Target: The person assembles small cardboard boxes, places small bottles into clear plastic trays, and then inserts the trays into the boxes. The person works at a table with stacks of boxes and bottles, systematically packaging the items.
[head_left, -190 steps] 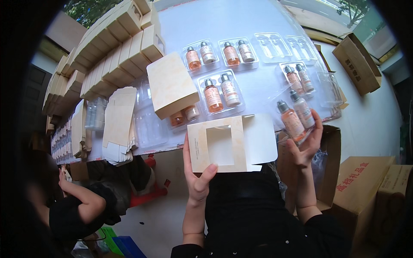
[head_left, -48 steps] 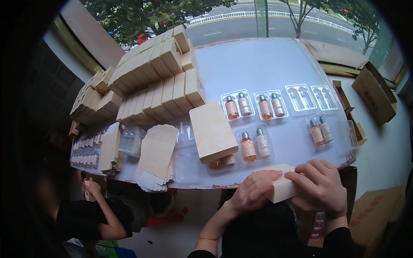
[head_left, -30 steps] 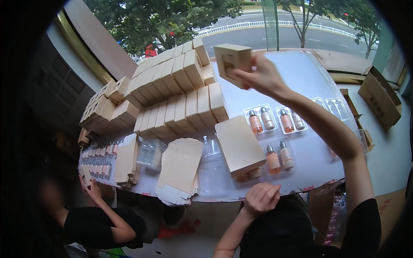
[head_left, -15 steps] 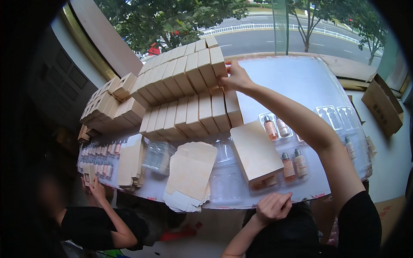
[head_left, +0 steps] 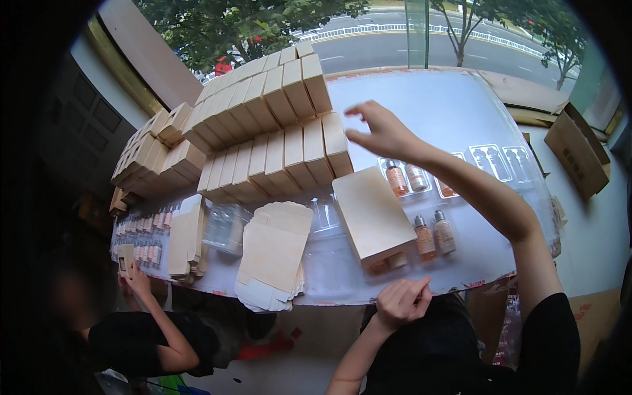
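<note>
My right hand is open, thumb and fingers apart, just right of the stacked cream cartons; it does not touch them. My left hand is curled closed near the table's front edge, with nothing visible in it. Beyond that hand, a large cream box rests tilted over small bottles. To its right stand a pink-orange bottle and a pale bottle, both with dark caps. Under my right forearm, more bottles lie in a clear plastic tray.
Flattened cartons lie stacked near the front edge, with clear trays beside them. At the left, a co-worker's hands hold a small carton. Empty clear trays lie far right. A brown cardboard box stands beyond the table.
My right hand has let go of the end carton in the upper row and moved away to the right. My left hand stays curled; the whole view has shifted slightly.
</note>
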A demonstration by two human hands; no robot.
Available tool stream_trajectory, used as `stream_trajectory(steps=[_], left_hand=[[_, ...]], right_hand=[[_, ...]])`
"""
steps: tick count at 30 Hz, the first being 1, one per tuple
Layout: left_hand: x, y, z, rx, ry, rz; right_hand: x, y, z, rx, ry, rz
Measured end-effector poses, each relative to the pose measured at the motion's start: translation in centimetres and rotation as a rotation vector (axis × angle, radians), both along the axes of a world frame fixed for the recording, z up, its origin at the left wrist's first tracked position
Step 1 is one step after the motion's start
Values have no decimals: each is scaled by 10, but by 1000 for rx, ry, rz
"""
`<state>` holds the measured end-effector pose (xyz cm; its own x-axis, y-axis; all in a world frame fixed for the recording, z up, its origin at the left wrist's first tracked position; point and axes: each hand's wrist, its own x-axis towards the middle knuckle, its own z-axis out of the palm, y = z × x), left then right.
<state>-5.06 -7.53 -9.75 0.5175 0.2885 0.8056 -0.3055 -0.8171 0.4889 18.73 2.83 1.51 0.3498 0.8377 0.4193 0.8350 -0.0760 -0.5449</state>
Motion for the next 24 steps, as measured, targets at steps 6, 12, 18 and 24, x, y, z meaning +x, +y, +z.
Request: stream_trajectory(steps=[6,12,18,24], left_hand=[[1,-4,2,-61,-28,-32],[2,-8,2,37,-21,32],[-1,-5,2,-28,2,24],[3,-9,4,-30,-25,60]], right_hand=[[-85,-125,0,-188,-419,-166],[-129,-138,-35,-22,-500,-225],[-127,-142,-32,-156,-243,-236],[-121,-150,-33,99,-297,-279]])
